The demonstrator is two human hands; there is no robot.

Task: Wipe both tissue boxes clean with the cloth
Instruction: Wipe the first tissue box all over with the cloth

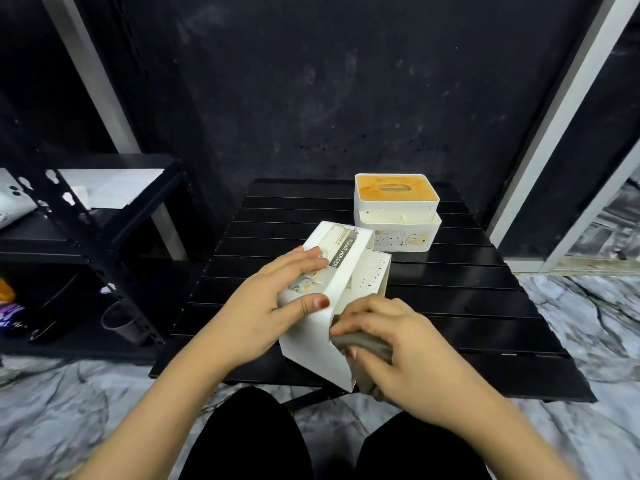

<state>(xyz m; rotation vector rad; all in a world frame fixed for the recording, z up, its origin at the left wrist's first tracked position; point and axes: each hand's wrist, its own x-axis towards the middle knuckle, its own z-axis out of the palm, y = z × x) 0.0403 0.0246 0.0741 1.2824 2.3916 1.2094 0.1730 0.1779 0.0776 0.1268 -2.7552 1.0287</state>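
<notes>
Black slatted desk (450,306): carries both boxes. Black metal shelf rack (86,237): left of desk, on marble-patterned floor (588,341).

White plastic tissue box with orange-stained slotted top (396,211): upright at desk's far edge, long axis left to right, untouched.

White tissue box labelled "TISSUE HOLDER" (332,289): tipped on its side at desk's near centre, long axis running from near to far-right.

Left hand (273,306): fingers and thumb gripping the tipped box.

Right hand (391,348): fingers curled round grey cloth (367,344), cloth pressed to the box's near right side.

Matt white plastic tissue box (330,299) — soft grey cloth (363,348) — glossy black slatted table (450,306).
</notes>
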